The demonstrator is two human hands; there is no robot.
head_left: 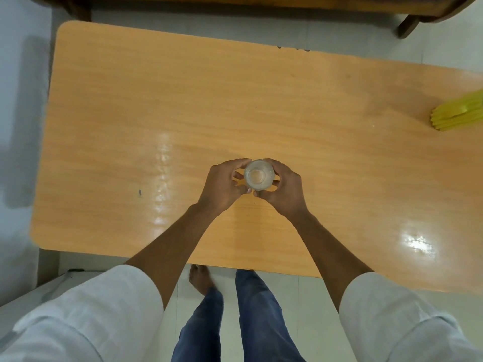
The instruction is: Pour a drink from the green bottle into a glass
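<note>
A clear glass (258, 175) stands upright near the middle of the wooden table (130, 126), seen from straight above. My left hand (224, 185) wraps its left side and my right hand (283, 189) wraps its right side, fingers curled around the wall. At the table's right edge lies a yellow-green ribbed object (460, 112), cut off by the frame; it may be the green bottle, but I cannot tell for sure. Whether the glass holds liquid is unclear.
Bare tabletop spreads to the left of and beyond the glass, with bright glare patches. Dark wooden furniture (261, 3) stands past the far edge. My legs and a bare foot (200, 279) are below the near edge on a pale floor.
</note>
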